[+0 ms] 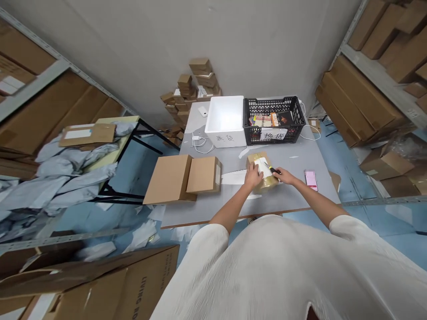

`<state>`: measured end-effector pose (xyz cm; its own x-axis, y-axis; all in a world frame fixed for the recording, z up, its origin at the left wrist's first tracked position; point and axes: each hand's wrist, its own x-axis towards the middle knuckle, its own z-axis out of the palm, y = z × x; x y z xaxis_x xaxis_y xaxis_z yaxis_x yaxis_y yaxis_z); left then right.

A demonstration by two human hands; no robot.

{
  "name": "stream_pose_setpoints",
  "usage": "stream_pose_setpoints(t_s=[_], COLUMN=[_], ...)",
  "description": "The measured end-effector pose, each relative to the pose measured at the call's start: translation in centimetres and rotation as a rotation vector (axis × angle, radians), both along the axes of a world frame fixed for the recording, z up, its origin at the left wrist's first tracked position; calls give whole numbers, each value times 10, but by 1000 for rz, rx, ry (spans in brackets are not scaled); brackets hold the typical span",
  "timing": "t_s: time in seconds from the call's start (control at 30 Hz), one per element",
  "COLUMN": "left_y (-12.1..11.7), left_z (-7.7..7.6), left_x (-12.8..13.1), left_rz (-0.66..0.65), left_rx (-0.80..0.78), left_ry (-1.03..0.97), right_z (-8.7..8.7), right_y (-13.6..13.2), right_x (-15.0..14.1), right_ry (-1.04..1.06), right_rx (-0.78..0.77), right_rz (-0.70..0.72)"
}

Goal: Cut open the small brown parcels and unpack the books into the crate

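Observation:
A small cardboard parcel (267,181) wrapped in shiny tape, with a white label on top, lies on the grey table in front of me. My left hand (253,176) rests on its left side, fingers pressed against the box and label. In my right hand (284,175) is a box cutter (274,170) with a black and yellow handle, its fingers wrapped round it. The cutter's tip points left, over the label. Whether the blade touches the parcel I cannot tell.
Two closed cardboard boxes (203,175) stand left on the table (230,206). Behind are a white foam box (224,138) and a black crate (296,133) holding books. A phone (311,179) lies right. Grey mailing bags (56,178) fill the left side table; shelves flank both sides.

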<state>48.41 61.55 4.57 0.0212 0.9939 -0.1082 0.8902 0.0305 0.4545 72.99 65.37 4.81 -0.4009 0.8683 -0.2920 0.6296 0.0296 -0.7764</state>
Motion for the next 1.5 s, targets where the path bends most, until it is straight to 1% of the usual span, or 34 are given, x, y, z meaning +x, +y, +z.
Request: stream_pose_setpoints(t_s=[0.07, 0.13, 0.2, 0.27, 0.4, 0.47, 0.53, 0.57, 0.63, 0.7, 0.73, 0.8, 0.9, 1.03, 1.13, 1.2, 1.27, 1.33, 1.43, 1.5], left_y=[2, 1, -2, -4, -4, -4, -4, -5, -7, -9, -10, -13, -17, -18, -14, -12, -11, -12, -15, -17], left_z=[-1, -2, -3, -4, -6, -6, -6, -5, -3, 1, 3, 6, 9, 5, 2, 1, 0, 1, 2, 4], left_x=[-3, -2, 4, 16, 43, 50, 46, 41, 23, 2, -8, -22, -25, -10, -3, -2, -3, -4, -4, -5], left_rz=[39, 93, 145, 174, 104, 69, -12, -89, -302, -492, -549, -590, -545, -447, -446, -457, -455, -451, -452, -455], left_rx=[-43, -66, -66, -61, -62, -82, -118, -130, -122, -66, -43, -17, 9, 39, 42, 36, 34, 37, 44, 47], left_ry=[13, 40, 50, 36, 39, 72, 108, 123, 139, 146, 153, 166, 156, 129, 136, 148, 153, 141, 126, 135], right_z=[-3, -2, 0, 4, 9, 10, 11, 12, 12, 11, 11, 11, 14, 22, 26, 27, 26, 25, 22, 20], right_y=[-18, -28, -29, -24, -12, -9, -8, -8, -10, -11, -12, -12, -12, -9, -7, -5, -1, 5, 16, 22], right_x=[-9, -14, -16, -13, -4, 2, 7, 9, 13, 15, 16, 18, 25, 43, 58, 65, 69, 69, 62, 54], right_ry=[119, 173, 175, 150, 123, 115, 99, 93, 91, 103, 111, 131, 144, 117, 33, -32, -85, -158, -292, -348], right_rx=[-105, -169, -176, -154, -96, -66, -52, -49, -43, -33, -34, -57, -128, -222, -257, -246, -182, -53, 134, 201], right_rz=[-27, -44, -73, -114, -186, -212, -236, -249, -268, -281, -287, -289, -244, -149, -63, 10, 94, 162, 227, 278])
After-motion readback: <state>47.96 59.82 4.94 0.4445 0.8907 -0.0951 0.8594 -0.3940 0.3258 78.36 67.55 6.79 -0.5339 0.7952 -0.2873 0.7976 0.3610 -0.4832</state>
